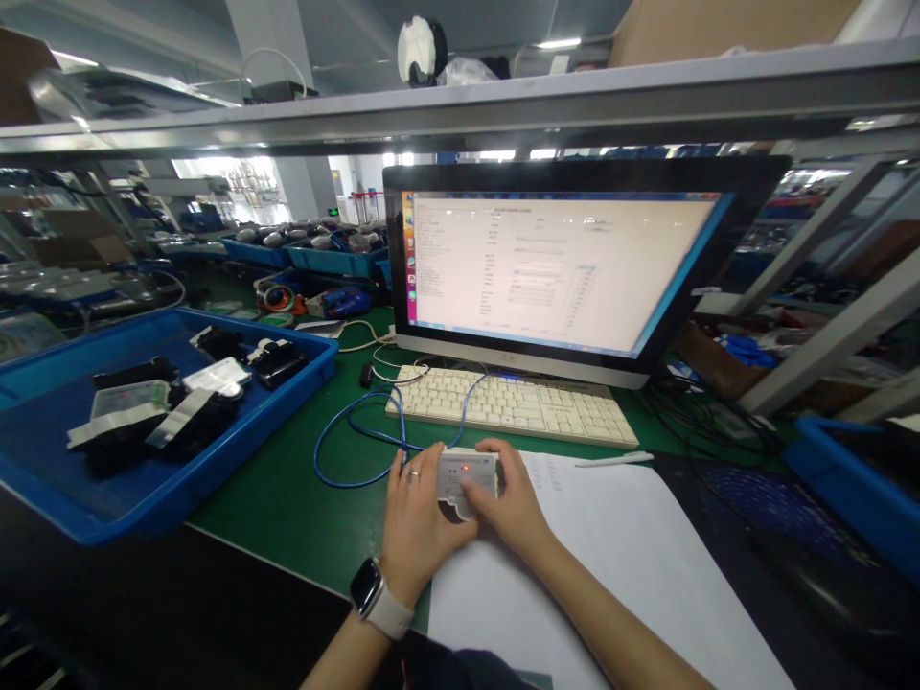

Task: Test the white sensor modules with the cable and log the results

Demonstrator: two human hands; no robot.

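Observation:
A small pale-grey electronic module (454,471) with a printed label and a lit red light is held over the paper sheet. My left hand (415,513), wearing a ring and a watch, closes on its left side with the fingertips near the blue cable (337,417). From the right, my right hand (514,503) grips the module, its thumb lying across the front face. The cable runs up to the left hand; whether it is plugged into the module is hidden by the fingers.
A white keyboard (495,402) and a lit monitor (561,268) stand behind the hands. To the left, a blue tray (237,460) holds several modules. A white pen (614,460) rests on the paper (618,556). Another blue bin (855,479) sits at right, below an overhead shelf (460,110).

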